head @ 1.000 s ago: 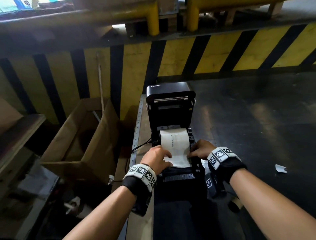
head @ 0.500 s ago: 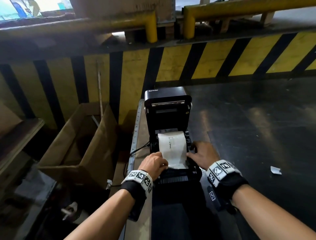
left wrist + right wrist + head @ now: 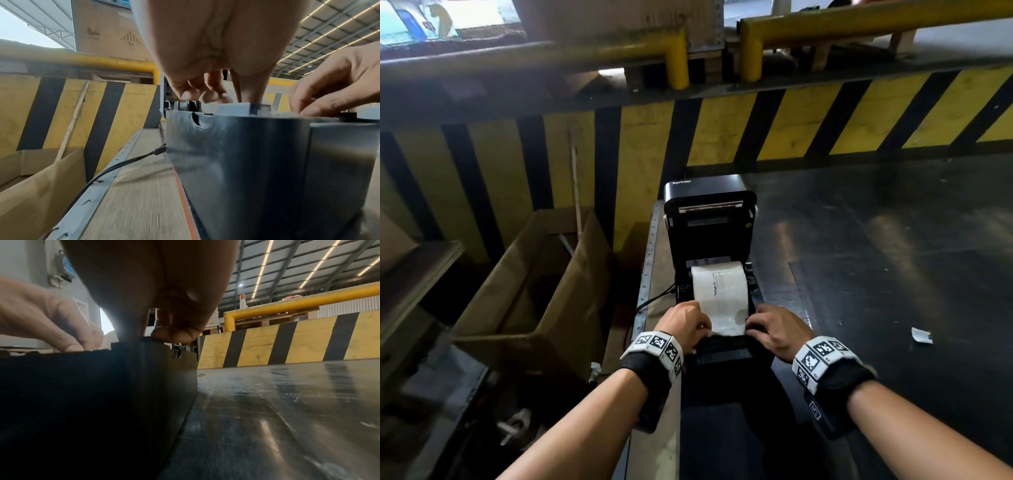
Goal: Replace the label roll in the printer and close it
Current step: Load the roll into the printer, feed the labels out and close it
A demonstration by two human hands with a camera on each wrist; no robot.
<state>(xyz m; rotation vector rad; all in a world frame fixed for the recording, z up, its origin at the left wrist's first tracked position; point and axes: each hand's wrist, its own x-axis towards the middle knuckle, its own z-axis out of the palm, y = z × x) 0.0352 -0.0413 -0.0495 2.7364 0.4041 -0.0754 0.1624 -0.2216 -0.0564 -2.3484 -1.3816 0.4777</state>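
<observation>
The black printer (image 3: 709,233) stands on a narrow bench with its lid raised upright. A white label roll (image 3: 719,287) sits in its open bay, and its free strip (image 3: 727,323) is drawn forward over the front. My left hand (image 3: 685,323) pinches the strip's left edge with curled fingers. My right hand (image 3: 770,325) holds the right edge in the same way. In the left wrist view the left hand's (image 3: 216,97) thumb reaches down to the top of the printer body (image 3: 236,154). In the right wrist view the right hand (image 3: 164,334) curls over the printer's right edge (image 3: 102,386).
An open cardboard box (image 3: 534,291) stands left of the bench. A black cable (image 3: 654,301) runs from the printer's left side. The yellow-and-black barrier (image 3: 791,126) is close behind. A dark glossy surface (image 3: 893,274) with a paper scrap (image 3: 921,335) lies to the right.
Both hands have stayed at the strip's front end, and the right hand has drawn back slightly toward me. The head view has pulled back and tilted up.
</observation>
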